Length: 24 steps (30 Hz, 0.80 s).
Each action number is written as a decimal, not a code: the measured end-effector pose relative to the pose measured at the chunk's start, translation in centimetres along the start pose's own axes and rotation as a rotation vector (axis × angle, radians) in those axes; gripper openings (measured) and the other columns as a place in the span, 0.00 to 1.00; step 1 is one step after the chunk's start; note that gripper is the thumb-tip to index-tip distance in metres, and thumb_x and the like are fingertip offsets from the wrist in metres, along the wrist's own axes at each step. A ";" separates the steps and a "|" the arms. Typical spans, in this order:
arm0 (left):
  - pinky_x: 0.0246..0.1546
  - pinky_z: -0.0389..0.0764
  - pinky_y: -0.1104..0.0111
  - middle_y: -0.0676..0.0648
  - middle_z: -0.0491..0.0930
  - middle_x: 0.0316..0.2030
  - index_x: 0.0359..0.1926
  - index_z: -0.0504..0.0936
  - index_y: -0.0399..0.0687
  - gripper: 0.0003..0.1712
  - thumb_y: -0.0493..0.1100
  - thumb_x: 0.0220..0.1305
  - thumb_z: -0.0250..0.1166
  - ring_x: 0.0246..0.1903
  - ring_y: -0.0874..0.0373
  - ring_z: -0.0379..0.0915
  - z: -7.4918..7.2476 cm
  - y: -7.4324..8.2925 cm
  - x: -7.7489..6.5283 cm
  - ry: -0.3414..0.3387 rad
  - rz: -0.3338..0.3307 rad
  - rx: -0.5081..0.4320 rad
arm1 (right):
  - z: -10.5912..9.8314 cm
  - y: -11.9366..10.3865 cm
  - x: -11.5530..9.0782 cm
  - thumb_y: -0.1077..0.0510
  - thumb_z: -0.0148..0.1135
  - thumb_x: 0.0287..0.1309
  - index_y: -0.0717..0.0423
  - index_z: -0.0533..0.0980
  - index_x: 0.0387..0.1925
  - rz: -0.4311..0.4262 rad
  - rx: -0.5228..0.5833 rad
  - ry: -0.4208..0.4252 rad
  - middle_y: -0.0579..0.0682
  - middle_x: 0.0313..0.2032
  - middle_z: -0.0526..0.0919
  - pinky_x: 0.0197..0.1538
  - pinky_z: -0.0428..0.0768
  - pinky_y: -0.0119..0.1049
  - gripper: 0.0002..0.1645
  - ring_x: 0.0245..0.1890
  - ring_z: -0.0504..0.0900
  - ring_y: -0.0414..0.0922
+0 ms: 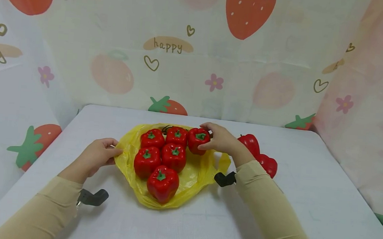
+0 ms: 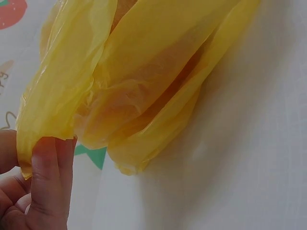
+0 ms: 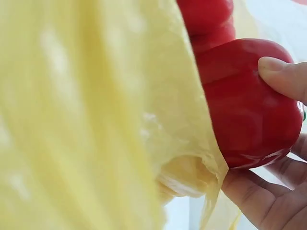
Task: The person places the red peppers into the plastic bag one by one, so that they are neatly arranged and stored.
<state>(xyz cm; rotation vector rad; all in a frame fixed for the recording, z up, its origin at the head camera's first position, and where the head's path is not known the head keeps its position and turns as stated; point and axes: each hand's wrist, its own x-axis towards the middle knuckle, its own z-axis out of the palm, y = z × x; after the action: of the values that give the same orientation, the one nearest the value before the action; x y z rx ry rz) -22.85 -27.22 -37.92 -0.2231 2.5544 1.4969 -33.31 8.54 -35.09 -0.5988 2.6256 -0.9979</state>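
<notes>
A yellow plastic bag (image 1: pixel 192 176) lies spread open on the table, with several red bell peppers (image 1: pixel 162 184) standing in it, green stems up. My left hand (image 1: pixel 99 155) pinches the bag's left edge between thumb and fingers; the left wrist view shows the thin yellow film (image 2: pixel 57 96) between them. At the bag's back right, my right hand (image 1: pixel 221 140) grips another red bell pepper (image 1: pixel 198 140) by its side. In the right wrist view, thumb and fingers lie around that pepper (image 3: pixel 254 110), and the bag's edge covers part of it.
Two more red peppers (image 1: pixel 267 165) rest on the white table (image 1: pixel 306 203) right of the bag, partly hidden by my right forearm. A black device part (image 1: pixel 225 179) sticks out from each wrist. Strawberry-printed cloth (image 1: pixel 234 89) stands behind and at both sides.
</notes>
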 end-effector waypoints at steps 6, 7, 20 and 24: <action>0.40 0.80 0.68 0.42 0.77 0.41 0.47 0.73 0.39 0.17 0.47 0.64 0.57 0.33 0.55 0.75 0.0 0.0 0.0 -0.001 -0.002 -0.001 | 0.5 -0.2 0.2 0.52 0.72 0.41 0.50 0.64 0.60 -0.005 -0.051 -0.014 0.49 0.56 0.70 0.52 0.76 0.41 0.43 0.54 0.69 0.47; 0.40 0.80 0.68 0.42 0.77 0.41 0.47 0.73 0.38 0.17 0.47 0.64 0.57 0.33 0.55 0.75 0.0 0.0 0.0 -0.001 -0.002 -0.002 | 0.6 -0.2 0.3 0.52 0.72 0.42 0.50 0.64 0.60 -0.007 -0.060 -0.013 0.48 0.56 0.70 0.53 0.75 0.41 0.42 0.54 0.69 0.46; 0.39 0.80 0.68 0.41 0.77 0.42 0.47 0.73 0.39 0.17 0.47 0.64 0.57 0.32 0.55 0.75 0.1 0.3 0.0 0.005 -0.009 0.002 | 0.8 0.2 0.9 0.52 0.74 0.39 0.50 0.68 0.53 0.005 -0.143 -0.057 0.47 0.52 0.72 0.52 0.76 0.40 0.37 0.50 0.70 0.45; 0.39 0.80 0.68 0.41 0.77 0.42 0.47 0.73 0.39 0.17 0.47 0.64 0.57 0.32 0.55 0.75 0.2 0.2 0.0 0.005 -0.008 0.004 | 0.8 0.2 0.9 0.50 0.74 0.39 0.49 0.68 0.53 0.006 -0.154 -0.068 0.47 0.52 0.72 0.52 0.75 0.39 0.37 0.50 0.69 0.45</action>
<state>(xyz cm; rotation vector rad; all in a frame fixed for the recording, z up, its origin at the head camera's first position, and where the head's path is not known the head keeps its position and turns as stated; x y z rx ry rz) -22.91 -26.98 -37.82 -0.2367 2.5565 1.4901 -33.90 7.80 -35.86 -0.6467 2.6583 -0.7644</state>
